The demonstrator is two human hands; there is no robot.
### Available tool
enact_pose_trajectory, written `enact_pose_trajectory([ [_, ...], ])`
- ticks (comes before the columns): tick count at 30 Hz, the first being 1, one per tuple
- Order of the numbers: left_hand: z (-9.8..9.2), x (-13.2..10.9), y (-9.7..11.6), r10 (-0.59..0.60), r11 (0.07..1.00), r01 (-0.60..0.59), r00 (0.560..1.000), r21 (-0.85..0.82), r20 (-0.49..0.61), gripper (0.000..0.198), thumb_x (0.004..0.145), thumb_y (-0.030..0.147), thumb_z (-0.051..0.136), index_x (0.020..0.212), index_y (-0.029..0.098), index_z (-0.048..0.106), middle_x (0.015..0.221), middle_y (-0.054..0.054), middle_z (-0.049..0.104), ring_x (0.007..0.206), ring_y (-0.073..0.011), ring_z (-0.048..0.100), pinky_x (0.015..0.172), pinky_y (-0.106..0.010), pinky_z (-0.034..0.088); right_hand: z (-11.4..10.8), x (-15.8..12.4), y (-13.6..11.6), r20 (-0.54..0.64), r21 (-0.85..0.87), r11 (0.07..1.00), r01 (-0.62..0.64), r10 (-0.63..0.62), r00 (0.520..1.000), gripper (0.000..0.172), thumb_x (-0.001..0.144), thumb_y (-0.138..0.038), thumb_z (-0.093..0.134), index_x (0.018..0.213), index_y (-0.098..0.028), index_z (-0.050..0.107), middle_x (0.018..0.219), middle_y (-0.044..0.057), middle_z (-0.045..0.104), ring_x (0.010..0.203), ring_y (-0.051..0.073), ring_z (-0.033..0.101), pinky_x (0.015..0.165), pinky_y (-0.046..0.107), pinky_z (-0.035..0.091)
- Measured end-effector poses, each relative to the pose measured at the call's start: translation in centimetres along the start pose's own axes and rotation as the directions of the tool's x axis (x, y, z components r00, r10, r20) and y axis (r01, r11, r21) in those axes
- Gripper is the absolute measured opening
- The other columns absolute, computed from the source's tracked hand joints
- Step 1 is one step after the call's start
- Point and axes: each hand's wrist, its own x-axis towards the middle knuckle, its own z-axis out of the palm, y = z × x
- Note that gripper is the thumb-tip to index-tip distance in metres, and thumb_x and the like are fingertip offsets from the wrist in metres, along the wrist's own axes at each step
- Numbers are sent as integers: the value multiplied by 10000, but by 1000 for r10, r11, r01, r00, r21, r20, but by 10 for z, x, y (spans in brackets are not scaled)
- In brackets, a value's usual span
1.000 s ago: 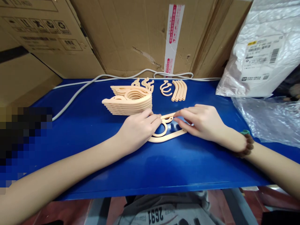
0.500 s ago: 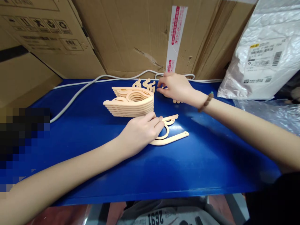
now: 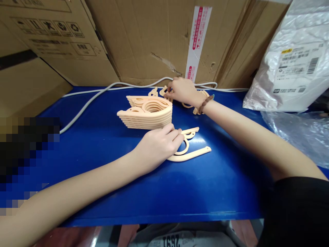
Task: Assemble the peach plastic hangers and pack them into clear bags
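Note:
My left hand (image 3: pixel 161 145) is closed on one cream plastic folding hanger (image 3: pixel 191 156) that lies flat on the blue table, its two arms pointing right. The palm and fingers cover the hanger's left end. Just behind it stands a neat stack of similar folded hangers (image 3: pixel 146 118) with ring-shaped openings. My right hand (image 3: pixel 182 91) reaches past the stack's right corner, thumb and fingertips pinched at a small cream hanger hook (image 3: pixel 169 98). Another hook (image 3: pixel 153 92) lies behind the stack. More small cream pieces (image 3: pixel 196 110) are partly hidden under my right wrist.
A white cable (image 3: pixel 102 90) runs along the back of the blue table (image 3: pixel 205 192). Cardboard boxes (image 3: pixel 144 41) form a wall behind it. At the back right leans a white parcel bag (image 3: pixel 280 75), with clear plastic film (image 3: pixel 295 133) in front.
My right hand has moved left, from the pieces at the right to the hooks behind the stack, and its fingers have closed in. My left hand stays on the hanger. The view shifted slightly.

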Motion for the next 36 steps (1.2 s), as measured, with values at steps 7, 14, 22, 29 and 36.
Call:
enact_pose_trajectory([
  [7, 0, 0, 0, 2, 1000, -1, 1000, -10, 25, 207, 957, 71, 492, 891, 111, 684, 855, -50, 730, 758, -185, 626, 592, -267, 469, 2, 7, -5, -25, 86, 995, -60, 63, 998, 268, 812, -295, 610, 922, -93, 747, 905, 164, 718, 865, 280, 632, 751, 387, 454],
  [14, -1, 0, 0, -22, 999, 23, 999, -25, 41, 209, 974, 95, 481, 927, 131, 682, 851, -42, 726, 768, -181, 614, 571, -270, 464, -7, 7, 3, -61, 513, 855, -76, 125, 990, 166, 839, -246, 588, 735, -137, 659, 726, 85, 685, 734, 201, 609, 673, 327, 486],
  [22, 1, 0, -2, -2, 1000, 4, 997, -22, 72, 218, 973, 77, 463, 995, 119, 675, 903, -56, 734, 794, -184, 620, 556, -265, 451, -59, -65, 14, 8, 860, 494, -127, 235, 972, 100, 930, -150, 505, 841, -176, 544, 766, 25, 642, 691, 125, 590, 626, 242, 452],
  [29, 5, 2, -2, -29, 1000, 29, 999, 4, 46, 215, 988, 130, 479, 985, 125, 694, 928, -44, 753, 775, -175, 650, 548, -281, 474, -49, -154, 22, 148, 795, 576, -190, 120, 982, 166, 874, -118, 446, 767, -186, 553, 668, -13, 502, 588, 122, 462, 567, 260, 389],
  [36, 5, 2, 3, -141, 989, 142, 990, -45, 27, 178, 978, 154, 524, 1001, 149, 700, 975, -23, 758, 854, -181, 670, 614, -284, 517, -50, -200, 18, 176, 557, 823, -108, 10, 984, 484, 1014, -524, 290, 809, -212, 598, 717, 7, 597, 644, 156, 522, 648, 294, 383],
])
